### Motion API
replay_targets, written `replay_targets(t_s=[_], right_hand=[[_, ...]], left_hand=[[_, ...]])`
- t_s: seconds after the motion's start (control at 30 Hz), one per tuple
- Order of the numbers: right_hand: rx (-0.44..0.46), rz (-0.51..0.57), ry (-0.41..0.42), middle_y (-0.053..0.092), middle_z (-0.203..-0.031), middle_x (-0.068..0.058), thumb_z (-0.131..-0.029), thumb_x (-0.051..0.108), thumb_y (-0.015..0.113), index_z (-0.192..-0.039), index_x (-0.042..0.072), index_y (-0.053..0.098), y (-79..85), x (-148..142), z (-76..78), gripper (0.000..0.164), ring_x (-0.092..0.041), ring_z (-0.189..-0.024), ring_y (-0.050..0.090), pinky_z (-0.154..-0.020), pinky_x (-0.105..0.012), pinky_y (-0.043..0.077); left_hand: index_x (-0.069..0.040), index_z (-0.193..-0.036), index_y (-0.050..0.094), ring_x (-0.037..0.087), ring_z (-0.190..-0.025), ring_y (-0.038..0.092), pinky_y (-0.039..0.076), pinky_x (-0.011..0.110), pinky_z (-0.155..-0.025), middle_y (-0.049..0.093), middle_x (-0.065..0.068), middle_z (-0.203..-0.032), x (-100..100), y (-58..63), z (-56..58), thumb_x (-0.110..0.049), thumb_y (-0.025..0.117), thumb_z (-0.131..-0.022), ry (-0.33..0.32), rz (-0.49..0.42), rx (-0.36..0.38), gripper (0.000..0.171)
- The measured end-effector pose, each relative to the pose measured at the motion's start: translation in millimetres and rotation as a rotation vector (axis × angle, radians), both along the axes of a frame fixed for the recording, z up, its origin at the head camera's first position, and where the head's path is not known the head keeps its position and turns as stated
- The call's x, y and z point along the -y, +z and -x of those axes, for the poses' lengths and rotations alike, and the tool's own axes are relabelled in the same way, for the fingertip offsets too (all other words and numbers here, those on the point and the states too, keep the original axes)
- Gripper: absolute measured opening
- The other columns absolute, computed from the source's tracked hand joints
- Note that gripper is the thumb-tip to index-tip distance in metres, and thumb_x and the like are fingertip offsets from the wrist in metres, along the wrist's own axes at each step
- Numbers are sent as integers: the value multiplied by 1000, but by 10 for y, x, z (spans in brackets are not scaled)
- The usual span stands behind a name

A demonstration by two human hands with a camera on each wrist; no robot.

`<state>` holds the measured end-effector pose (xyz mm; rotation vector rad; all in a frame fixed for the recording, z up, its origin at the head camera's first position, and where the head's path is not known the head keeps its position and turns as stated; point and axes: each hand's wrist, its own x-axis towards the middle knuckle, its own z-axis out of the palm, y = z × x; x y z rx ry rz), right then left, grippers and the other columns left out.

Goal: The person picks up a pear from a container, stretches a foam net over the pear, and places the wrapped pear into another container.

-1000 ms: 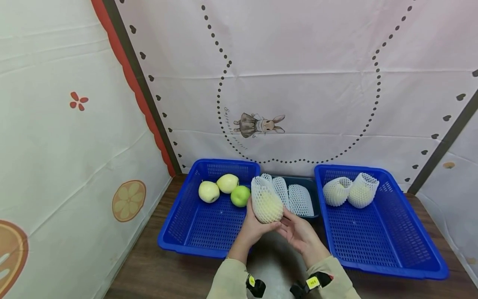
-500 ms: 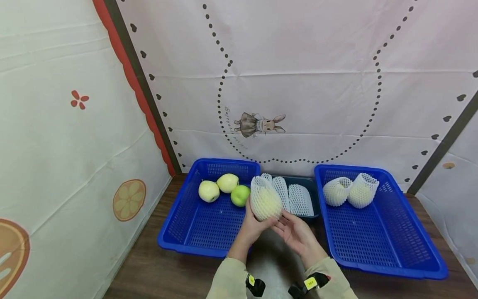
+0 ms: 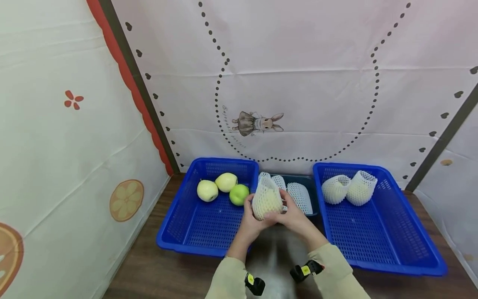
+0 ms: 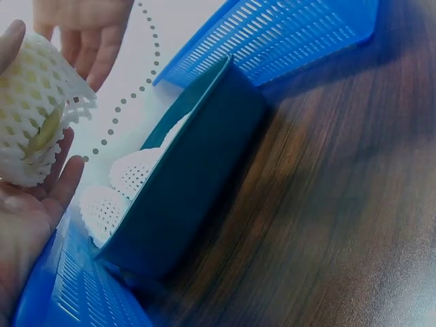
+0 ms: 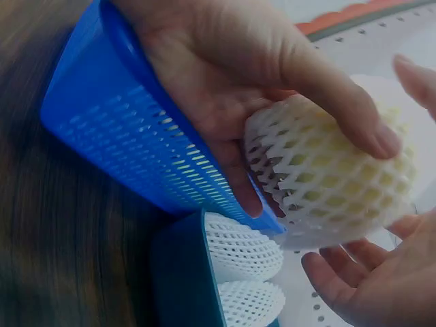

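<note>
A pale yellow-green apple in a white foam net [image 3: 267,202] is held up in front of the teal box, the net's loose end pointing away. My left hand [image 3: 252,221] grips it from the left, and in the right wrist view its thumb [image 5: 354,122] presses on the mesh. On the other side my right hand [image 3: 295,216] curls its fingers round the net, thumb at the near side. In the left wrist view the net's open end shows some of the bare apple. Several white foam nets [image 3: 299,197] lie in the teal box [image 3: 313,187].
The left blue basket [image 3: 179,232] holds pale apples [image 3: 207,190] and a greener one [image 3: 239,194]. Two netted apples [image 3: 360,189] sit at the back of the right blue basket [image 3: 396,245]. A patterned cloth [image 3: 313,104] hangs behind the wooden table [image 3: 157,265].
My right hand has turned from palm-up under the net to curling round its right side, thumb in front. The netted apple has become more upright; my left hand keeps its hold.
</note>
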<state>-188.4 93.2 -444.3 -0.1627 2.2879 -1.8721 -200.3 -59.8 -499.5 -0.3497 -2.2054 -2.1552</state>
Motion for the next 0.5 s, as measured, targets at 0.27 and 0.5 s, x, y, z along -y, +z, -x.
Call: replay_targets(t_s=[0.27, 0.5], right_hand=[[-14, -33, -128, 47, -121, -18, -72, 18, 78, -136, 3, 29, 31, -70, 129, 82, -30, -106, 47, -90, -43, 39], [-50, 40, -299, 42, -127, -20, -79, 9, 69, -140, 0, 17, 216, -751, 360, 81, -29, -112, 43, -98, -40, 32]], left_hand=[[-11, -141, 16, 29, -120, 43, 36, 45, -97, 38, 16, -137, -36, 17, 13, -7, 78, -73, -106, -72, 33, 92], [-1, -140, 13, 42, -120, 41, 35, 51, -96, 36, 24, -135, -17, 125, -18, 1, 65, -83, -122, -175, 31, 77]])
